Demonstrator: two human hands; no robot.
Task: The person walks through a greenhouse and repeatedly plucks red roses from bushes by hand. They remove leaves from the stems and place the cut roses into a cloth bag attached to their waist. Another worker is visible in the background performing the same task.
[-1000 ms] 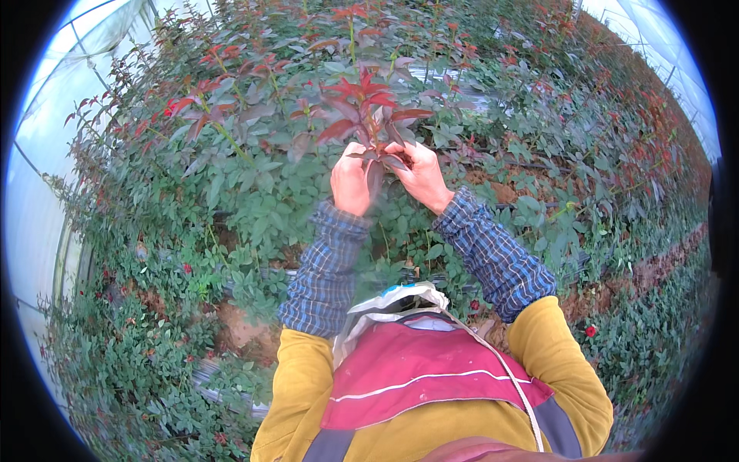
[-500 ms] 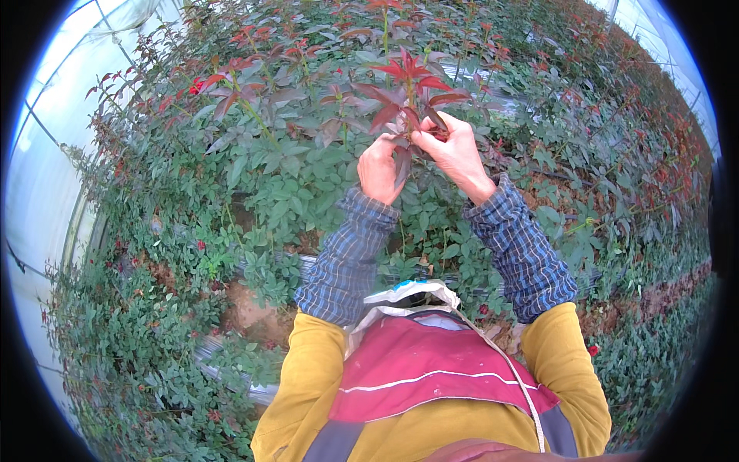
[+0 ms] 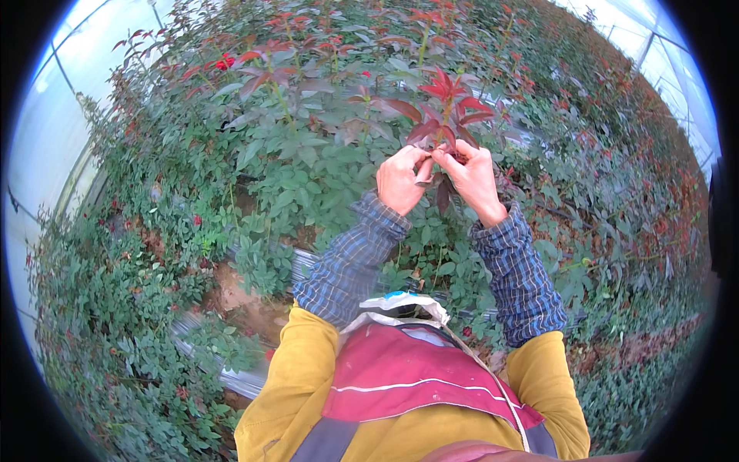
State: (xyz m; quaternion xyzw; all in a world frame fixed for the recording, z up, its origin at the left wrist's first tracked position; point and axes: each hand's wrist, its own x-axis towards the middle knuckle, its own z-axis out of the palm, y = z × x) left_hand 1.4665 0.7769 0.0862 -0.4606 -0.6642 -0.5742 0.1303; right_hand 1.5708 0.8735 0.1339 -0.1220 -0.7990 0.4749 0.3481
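Note:
At the upper middle, a rose shoot (image 3: 443,100) carries bright red young leaves over darker maroon ones. My left hand (image 3: 400,177) is closed at the left of its stem, thumb and fingertips pinched on the maroon foliage. My right hand (image 3: 471,177) pinches the same shoot from the right, just below the red leaves, thumb and index nearly meeting the left fingertips. The exact spot they grip is partly hidden by leaves and fingers. Both forearms wear blue checked sleeve covers (image 3: 512,269) over yellow sleeves.
Dense rose plants (image 3: 300,177) with scattered red blooms surround my hands. Bare soil (image 3: 239,292) and plastic ground film (image 3: 246,381) show at lower left. A magenta apron (image 3: 419,377) with a white bag opening (image 3: 400,304) covers my front. Greenhouse sheeting (image 3: 38,138) curves along both sides.
Over the last second both hands and the held shoot have shifted rightward in view, along with some of the background. In the last half second they also moved slightly lower, fingers staying pinched.

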